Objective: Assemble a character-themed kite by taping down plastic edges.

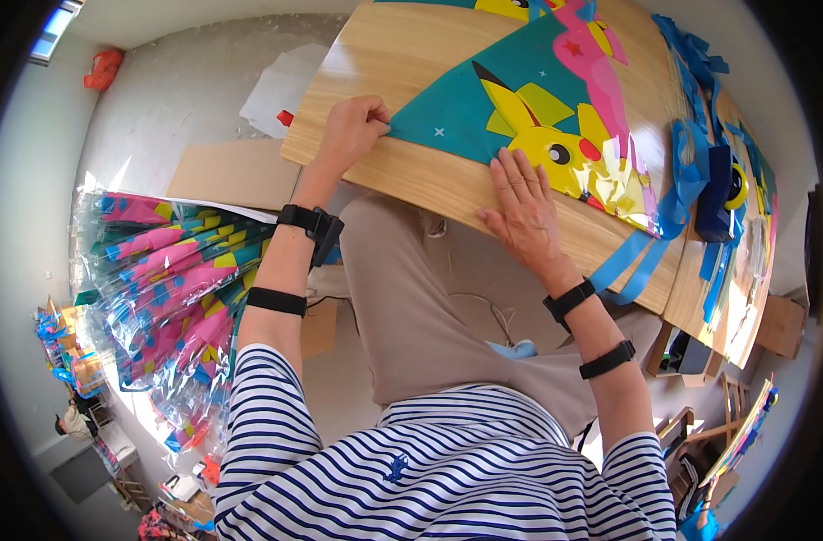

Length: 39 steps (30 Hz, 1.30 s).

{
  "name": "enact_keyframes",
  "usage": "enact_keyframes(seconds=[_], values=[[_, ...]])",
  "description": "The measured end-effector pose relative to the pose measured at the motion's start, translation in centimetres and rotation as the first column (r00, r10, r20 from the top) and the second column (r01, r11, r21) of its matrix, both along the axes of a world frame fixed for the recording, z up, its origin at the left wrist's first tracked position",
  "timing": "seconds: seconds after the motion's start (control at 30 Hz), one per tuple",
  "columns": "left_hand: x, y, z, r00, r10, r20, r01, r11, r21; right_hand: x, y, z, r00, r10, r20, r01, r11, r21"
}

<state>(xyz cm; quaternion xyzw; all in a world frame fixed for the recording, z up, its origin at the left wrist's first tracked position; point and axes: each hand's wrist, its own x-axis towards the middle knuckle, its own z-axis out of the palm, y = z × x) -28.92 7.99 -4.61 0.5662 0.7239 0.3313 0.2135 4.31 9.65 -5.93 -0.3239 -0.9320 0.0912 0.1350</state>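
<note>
A thin, glossy sheet point(448, 117) with a pointed left corner lies on the wooden table. It is teal and pink, printed with a yellow cartoon figure with long ears. At the left tip of the sheet, my left hand point(350, 133) is closed, thumb and fingers pinching the teal corner near the table's edge. My right hand point(526, 212) rests flat with its fingers stretched out, fingertips on the sheet's near edge by the yellow face and palm over the table's front edge. Blue ribbon strips point(630, 261) trail beside the sheet's right end.
A dark blue tape dispenser point(716, 203) with a yellow-rimmed roll stands among blue ribbons at the right. Left of my knees lies a big pile of similar colourful pieces in clear plastic point(168, 298), beside a flat cardboard piece point(231, 173). An orange-red bag point(103, 68) lies by the wall.
</note>
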Motion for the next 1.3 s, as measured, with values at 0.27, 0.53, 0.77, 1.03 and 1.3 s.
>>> enact_keyframes(seconds=[0.27, 0.53, 0.77, 1.03, 1.3], values=[[-0.5, 0.3, 0.0, 0.999, -0.034, 0.009, 0.034, 0.999, -0.008, 0.0, 0.0, 0.1, 1.0, -0.011, 0.009, 0.01, 1.0, 0.009], [-0.7, 0.9, 0.7, 0.996, -0.069, -0.061, 0.064, 0.995, -0.078, -0.1, 0.0, 0.2, 1.0, -0.01, 0.009, 0.01, 1.0, 0.003], [-0.7, 1.1, 1.0, 0.995, -0.084, -0.046, 0.078, 0.989, -0.128, 0.0, 0.0, 0.2, 1.0, -0.011, 0.016, 0.01, 1.0, 0.003], [-1.3, 1.3, 1.3, 0.988, -0.057, 0.142, 0.083, 0.979, -0.184, 0.0, 0.0, 0.3, 1.0, -0.016, 0.013, 0.016, 1.0, 0.001], [-0.4, 1.6, 1.9, 0.996, -0.085, -0.023, 0.079, 0.979, -0.189, 0.1, 0.0, 0.2, 1.0, -0.016, 0.013, 0.015, 1.0, 0.013]])
